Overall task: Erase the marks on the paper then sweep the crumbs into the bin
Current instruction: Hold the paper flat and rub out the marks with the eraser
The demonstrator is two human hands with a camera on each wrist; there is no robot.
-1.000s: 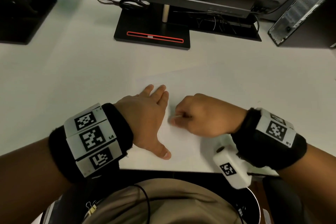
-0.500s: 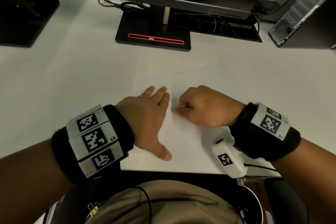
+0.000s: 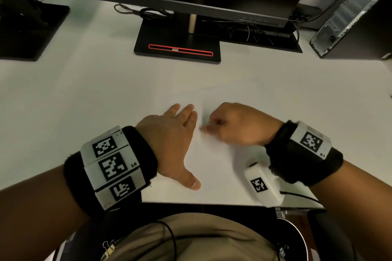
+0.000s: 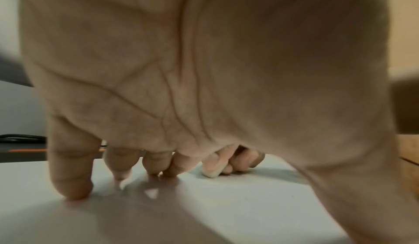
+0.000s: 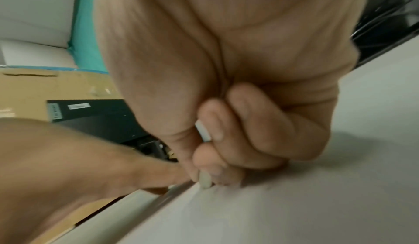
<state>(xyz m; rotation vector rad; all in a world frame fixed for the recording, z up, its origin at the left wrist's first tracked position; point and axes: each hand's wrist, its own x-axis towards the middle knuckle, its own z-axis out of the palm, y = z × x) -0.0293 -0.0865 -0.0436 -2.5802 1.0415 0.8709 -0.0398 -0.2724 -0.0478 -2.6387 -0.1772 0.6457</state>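
The right hand [image 3: 239, 126] has its grip pinching a small pale eraser [image 5: 205, 180], tip pressed on the paper [image 3: 212, 167] directly beneath. Just left of the grip, the left hand [image 3: 174, 140] lies spread and flat, pinning the sheet. The sheet's near edge meets the counter [image 3: 84, 91] lip; open sheet runs away and rightward. Marks are too faint to make out, and the bin cannot be identified.
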